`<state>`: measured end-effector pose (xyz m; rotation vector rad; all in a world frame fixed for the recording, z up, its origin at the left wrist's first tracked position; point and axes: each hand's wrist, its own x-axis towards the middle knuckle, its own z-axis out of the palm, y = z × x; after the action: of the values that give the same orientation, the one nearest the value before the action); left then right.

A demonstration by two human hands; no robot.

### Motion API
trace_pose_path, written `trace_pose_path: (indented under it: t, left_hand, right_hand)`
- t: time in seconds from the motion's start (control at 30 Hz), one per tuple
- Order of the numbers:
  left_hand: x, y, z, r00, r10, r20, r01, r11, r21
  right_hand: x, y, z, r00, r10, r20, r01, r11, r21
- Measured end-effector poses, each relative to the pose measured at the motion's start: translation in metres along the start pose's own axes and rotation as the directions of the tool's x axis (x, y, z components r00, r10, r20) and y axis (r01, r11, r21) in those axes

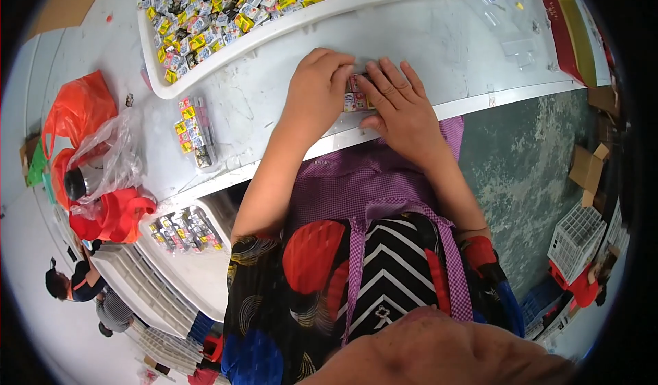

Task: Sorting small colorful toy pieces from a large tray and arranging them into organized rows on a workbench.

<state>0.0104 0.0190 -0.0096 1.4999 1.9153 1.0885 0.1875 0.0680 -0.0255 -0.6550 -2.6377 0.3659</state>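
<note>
A small block of little printed boxes (355, 101), pink, white and dark, lies at the table's near edge between my two hands. My left hand (317, 87) closes in on its left side, fingers bent and thumb against the boxes. From the right, my right hand (399, 105) grips the block with its fingers laid over it and its thumb toward the table edge. Both hands cover much of the block, so its full size is hidden. Left of my hands stands a clear-wrapped stack of similar boxes (192, 128).
Beyond my hands, a large white tray (226, 61) is heaped with loose little boxes. At the left lie an orange bag (86, 104), clear plastic bags and a dark-capped bottle (75, 183). Below the table edge, another white tray (188, 275) holds packed boxes. People work far left.
</note>
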Motion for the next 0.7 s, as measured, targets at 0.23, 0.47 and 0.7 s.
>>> trace_pose_path:
  t: [0.23, 0.47, 0.7]
  left_hand:
    - [0.004, -0.007, 0.0, 0.991, 0.128, 0.023, -0.13, 0.952, 0.276]
    - [-0.002, 0.007, -0.012, 0.993, -0.115, 0.011, 0.115, 0.992, 0.055]
    - [-0.062, -0.012, -0.092, 0.903, -0.249, -0.352, 0.24, 0.968, -0.069]
  right_hand:
    - [0.003, 0.002, 0.002, 0.995, -0.066, 0.078, 0.065, 0.998, 0.018]
    - [-0.009, 0.016, 0.002, 0.954, 0.175, -0.244, -0.036, 0.874, 0.484]
    - [-0.01, 0.022, 0.002, 0.965, 0.109, -0.24, -0.008, 0.923, 0.385]
